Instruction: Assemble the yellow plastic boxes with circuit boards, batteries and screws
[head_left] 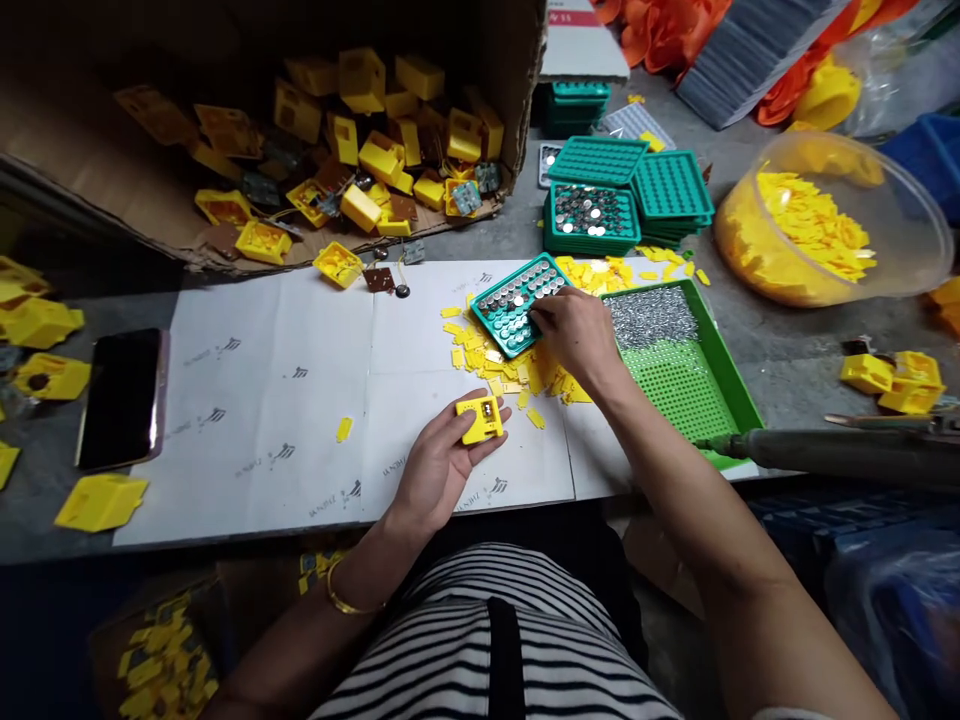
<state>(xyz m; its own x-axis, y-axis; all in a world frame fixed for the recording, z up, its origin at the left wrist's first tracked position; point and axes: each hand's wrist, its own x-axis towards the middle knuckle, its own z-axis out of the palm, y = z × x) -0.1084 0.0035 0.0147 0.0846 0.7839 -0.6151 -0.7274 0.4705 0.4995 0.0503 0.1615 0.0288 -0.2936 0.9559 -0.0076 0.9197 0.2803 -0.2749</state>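
Note:
My left hand is closed around a small yellow plastic case and holds it above the white work sheet. An open recess in the case shows metal contacts. Up and to the right, my right hand reaches over a teal tray of silver button cells. Its fingertips are pinched together at the tray's right side, and whatever is between them is hidden. Small flat yellow plastic pieces lie scattered around and under the tray.
A green basket of small metal parts stands at right, with a dark metal bar at its corner. Behind are stacked teal trays and a clear tub. A cardboard box holds yellow casings. A phone lies left.

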